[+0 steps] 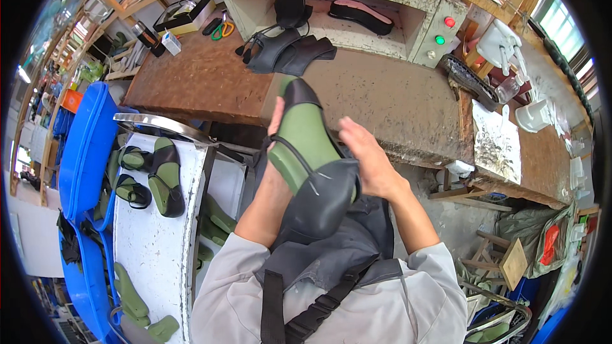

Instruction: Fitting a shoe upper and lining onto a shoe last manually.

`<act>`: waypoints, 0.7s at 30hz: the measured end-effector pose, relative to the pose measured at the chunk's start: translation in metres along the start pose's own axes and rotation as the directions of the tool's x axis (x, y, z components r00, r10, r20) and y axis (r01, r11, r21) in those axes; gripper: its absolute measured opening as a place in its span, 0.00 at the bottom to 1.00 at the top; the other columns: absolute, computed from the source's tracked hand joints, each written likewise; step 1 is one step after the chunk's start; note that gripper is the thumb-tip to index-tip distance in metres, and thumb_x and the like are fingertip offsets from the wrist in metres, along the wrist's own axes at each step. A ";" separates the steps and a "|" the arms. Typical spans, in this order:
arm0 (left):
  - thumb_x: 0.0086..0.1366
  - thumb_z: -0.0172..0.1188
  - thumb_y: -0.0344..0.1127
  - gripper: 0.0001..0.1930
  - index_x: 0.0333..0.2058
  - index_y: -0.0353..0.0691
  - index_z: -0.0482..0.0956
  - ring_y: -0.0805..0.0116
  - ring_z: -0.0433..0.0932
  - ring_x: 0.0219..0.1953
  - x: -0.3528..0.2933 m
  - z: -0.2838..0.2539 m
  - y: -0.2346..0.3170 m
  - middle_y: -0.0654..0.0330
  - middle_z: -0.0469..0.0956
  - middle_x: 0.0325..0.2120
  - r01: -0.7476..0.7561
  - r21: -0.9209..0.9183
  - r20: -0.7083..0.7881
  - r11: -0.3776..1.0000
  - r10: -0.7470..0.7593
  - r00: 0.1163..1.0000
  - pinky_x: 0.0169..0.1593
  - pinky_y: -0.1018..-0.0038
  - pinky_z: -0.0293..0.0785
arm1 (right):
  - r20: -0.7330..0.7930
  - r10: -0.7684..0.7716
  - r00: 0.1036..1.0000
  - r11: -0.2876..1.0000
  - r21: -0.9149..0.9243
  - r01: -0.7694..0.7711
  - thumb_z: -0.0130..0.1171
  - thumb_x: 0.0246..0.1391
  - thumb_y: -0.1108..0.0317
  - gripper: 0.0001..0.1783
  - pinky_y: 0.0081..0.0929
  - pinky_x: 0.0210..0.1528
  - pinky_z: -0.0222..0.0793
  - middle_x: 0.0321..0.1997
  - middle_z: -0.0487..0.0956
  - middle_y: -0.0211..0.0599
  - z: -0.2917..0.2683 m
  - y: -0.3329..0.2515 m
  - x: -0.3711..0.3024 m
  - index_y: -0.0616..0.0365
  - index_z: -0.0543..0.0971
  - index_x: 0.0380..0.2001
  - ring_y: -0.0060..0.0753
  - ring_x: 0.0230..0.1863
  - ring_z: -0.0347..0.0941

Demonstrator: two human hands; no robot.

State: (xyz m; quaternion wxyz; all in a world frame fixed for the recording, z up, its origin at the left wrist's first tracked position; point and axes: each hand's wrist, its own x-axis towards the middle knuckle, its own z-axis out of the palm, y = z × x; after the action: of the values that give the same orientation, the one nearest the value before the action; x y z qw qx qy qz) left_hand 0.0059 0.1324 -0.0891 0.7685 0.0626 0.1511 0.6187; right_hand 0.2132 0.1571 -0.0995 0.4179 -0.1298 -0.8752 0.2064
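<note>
Indoors, a worker in a pale grey shirt point(233, 280) is holding a green, foot-shaped plastic last point(303, 124), dressed in a black, leather-like upper point(324, 202), above a dark apron point(338, 256) and in front of a brown wooden workbench point(204, 83). The bare left hand point(273, 177) is clamping the last along its left side, while the bare right hand point(373, 160) is extending its fingers beside the right edge; whether the fingertips are touching the upper, the view is not making clear. A bare green surface is facing up, with a thin black strap point(294, 151) crossing it and the broad black end lying nearest the worker. For sound handling, the left hand should probably be bearing the weight around the rigid last rather than pulling at the strap, leaving the right palm free to be smoothing the black material evenly. Uneven pressure would likely be shifting the strap or puckering the edge. To the left, similar green-and-black shoes point(167, 179) are resting on a white, scuffed tabletop point(153, 242), perhaps serving as a reference for strap position.
</note>
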 end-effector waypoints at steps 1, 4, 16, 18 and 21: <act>0.62 0.50 0.64 0.29 0.39 0.40 0.78 0.63 0.80 0.35 -0.002 0.010 -0.008 0.57 0.80 0.34 0.084 -0.052 0.041 0.995 -0.082 0.996 0.40 0.66 0.77 | 0.027 -0.128 0.991 0.987 -0.098 0.130 0.64 0.42 0.73 0.38 0.47 0.65 0.57 0.61 0.66 0.51 0.002 0.001 0.011 0.60 0.63 0.59 0.52 0.65 0.60; 0.64 0.48 0.61 0.28 0.42 0.39 0.77 0.63 0.79 0.39 -0.005 0.006 -0.025 0.57 0.79 0.38 0.211 -0.128 0.178 0.969 -0.186 0.966 0.46 0.66 0.76 | -0.015 -0.406 0.914 0.910 -0.098 0.403 0.60 0.45 0.71 0.32 0.48 0.64 0.59 0.60 0.68 0.52 -0.005 -0.009 0.037 0.61 0.65 0.55 0.51 0.63 0.64; 0.71 0.30 0.55 0.33 0.49 0.29 0.73 0.53 0.70 0.56 -0.071 0.043 0.043 0.44 0.73 0.50 -0.633 0.727 0.647 0.268 0.043 0.761 0.60 0.60 0.63 | -0.214 0.226 0.950 0.965 -0.084 -0.248 0.73 0.24 0.58 0.37 0.30 0.33 0.74 0.31 0.76 0.44 0.020 -0.075 0.027 0.65 0.70 0.40 0.43 0.30 0.78; 0.70 0.39 0.58 0.33 0.50 0.27 0.71 0.59 0.69 0.55 -0.066 0.045 0.041 0.47 0.71 0.51 -0.586 0.810 0.586 0.039 0.004 0.810 0.60 0.67 0.61 | -0.119 0.424 0.898 0.898 -0.074 -0.434 0.72 0.29 0.56 0.41 0.33 0.37 0.74 0.36 0.77 0.49 0.028 -0.085 0.027 0.68 0.67 0.45 0.45 0.35 0.78; 0.72 0.30 0.54 0.34 0.46 0.25 0.73 0.60 0.73 0.50 -0.059 0.031 0.027 0.45 0.74 0.47 -0.395 0.880 0.381 0.265 0.105 0.919 0.57 0.67 0.66 | -0.006 0.631 0.775 0.775 -0.003 -0.632 0.69 0.34 0.54 0.42 0.40 0.40 0.73 0.39 0.77 0.54 0.026 -0.095 0.034 0.71 0.64 0.49 0.51 0.38 0.78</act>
State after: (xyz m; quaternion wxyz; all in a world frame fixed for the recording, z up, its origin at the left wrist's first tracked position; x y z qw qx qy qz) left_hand -0.0206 0.0838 -0.0432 0.4875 0.5995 0.3753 0.5120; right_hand 0.1661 0.0806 -0.0464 0.3262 -0.4171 -0.7807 0.3319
